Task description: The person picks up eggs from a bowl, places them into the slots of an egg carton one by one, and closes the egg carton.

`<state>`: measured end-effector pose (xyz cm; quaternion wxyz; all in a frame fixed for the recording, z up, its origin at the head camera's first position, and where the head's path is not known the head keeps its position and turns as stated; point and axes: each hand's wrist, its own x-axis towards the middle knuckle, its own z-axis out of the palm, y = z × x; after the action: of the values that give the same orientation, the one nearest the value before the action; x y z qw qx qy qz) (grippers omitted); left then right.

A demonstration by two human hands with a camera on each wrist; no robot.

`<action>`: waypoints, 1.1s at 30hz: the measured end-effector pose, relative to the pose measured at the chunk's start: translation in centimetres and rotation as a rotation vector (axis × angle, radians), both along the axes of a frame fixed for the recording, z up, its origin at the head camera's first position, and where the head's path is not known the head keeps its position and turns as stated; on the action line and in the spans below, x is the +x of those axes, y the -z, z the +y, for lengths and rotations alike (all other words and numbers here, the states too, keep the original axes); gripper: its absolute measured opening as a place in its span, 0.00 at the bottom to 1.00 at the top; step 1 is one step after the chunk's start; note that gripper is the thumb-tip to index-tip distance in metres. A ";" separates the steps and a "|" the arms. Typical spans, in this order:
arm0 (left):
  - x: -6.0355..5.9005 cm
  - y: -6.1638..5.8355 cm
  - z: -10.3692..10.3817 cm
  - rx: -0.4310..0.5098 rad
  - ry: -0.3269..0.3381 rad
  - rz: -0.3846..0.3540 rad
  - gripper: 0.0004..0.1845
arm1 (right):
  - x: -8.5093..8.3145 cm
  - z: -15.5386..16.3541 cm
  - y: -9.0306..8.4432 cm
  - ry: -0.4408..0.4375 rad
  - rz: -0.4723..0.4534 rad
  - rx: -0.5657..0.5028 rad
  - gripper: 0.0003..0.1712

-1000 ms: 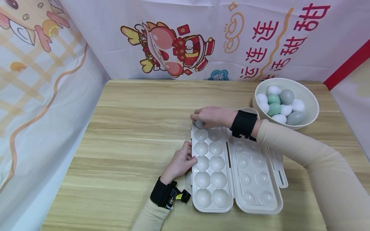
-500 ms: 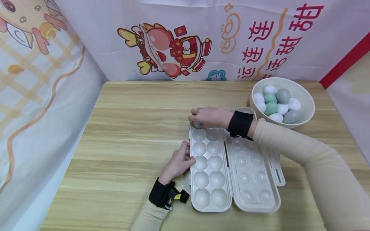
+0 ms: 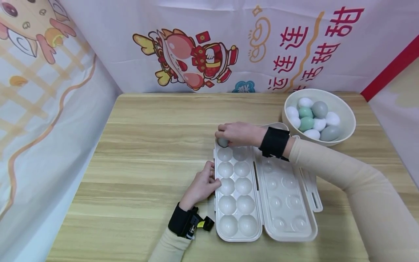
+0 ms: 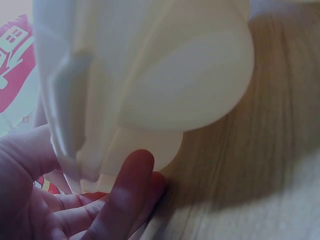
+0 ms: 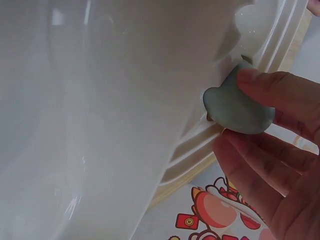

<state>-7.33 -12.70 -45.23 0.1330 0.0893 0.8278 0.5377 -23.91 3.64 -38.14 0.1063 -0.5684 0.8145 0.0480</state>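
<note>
A white egg carton (image 3: pixel 255 171) lies open on the wooden table, cup tray on the left, lid (image 3: pixel 288 196) flat on the right. My right hand (image 3: pixel 237 134) is over the tray's far-left cup and pinches a grey egg (image 3: pixel 223 141), which sits low at that cup. In the right wrist view the grey egg (image 5: pixel 236 106) lies between my fingertips (image 5: pixel 260 82) against the carton rim (image 5: pixel 225 130). My left hand (image 3: pixel 203 183) rests against the tray's left edge, its fingers (image 4: pixel 125 190) straight along the carton's side (image 4: pixel 150 75).
A cream bowl (image 3: pixel 343 105) at the far right of the table holds several white, green and grey eggs (image 3: pixel 311 116). Printed cloth walls stand behind and to the left. The table edge (image 3: pixel 82 182) drops off on the left.
Almost nothing has changed: my right hand stays at the far-left cup with the grey egg, and my left hand stays on the tray's side. The view shifted slightly.
</note>
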 end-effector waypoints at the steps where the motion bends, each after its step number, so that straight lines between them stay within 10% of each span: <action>1: 0.0 0.0 0.0 0.002 0.001 -0.002 0.19 | 0.1 0.1 -0.1 0.006 -0.003 -0.002 0.26; 33: -0.1 0.4 0.1 0.037 -0.008 0.004 0.19 | -2.0 7.7 -3.3 0.217 -0.038 -0.208 0.22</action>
<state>-7.42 -12.57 -45.61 0.1275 0.0894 0.8182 0.5534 -25.91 11.31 -34.88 0.0668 -0.4858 0.8695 -0.0594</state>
